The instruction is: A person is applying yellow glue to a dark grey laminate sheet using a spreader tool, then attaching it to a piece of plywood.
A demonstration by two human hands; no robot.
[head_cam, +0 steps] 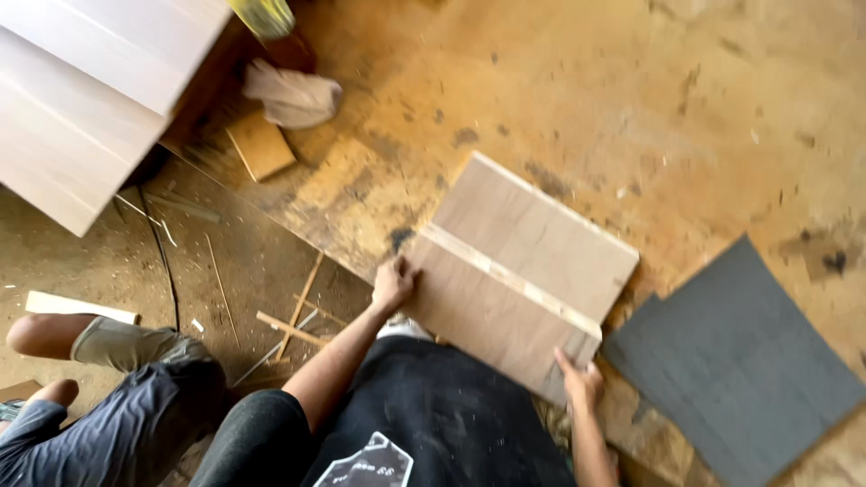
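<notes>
A rectangular brown plywood panel [519, 271] with a pale strip across its middle lies tilted on the stained wooden counter [631, 108], beside a dark grey sandpaper sheet [735, 361]. The left hand [394, 284] and right hand [580, 379] each pinch a panel edge.

A stained plywood bench [559, 81] bears a wooden panel [519, 271] and grey sheets [740, 361].

Yellow object [263, 15] cut off at top edge; grey sheet [735, 361] cropped below.
</notes>
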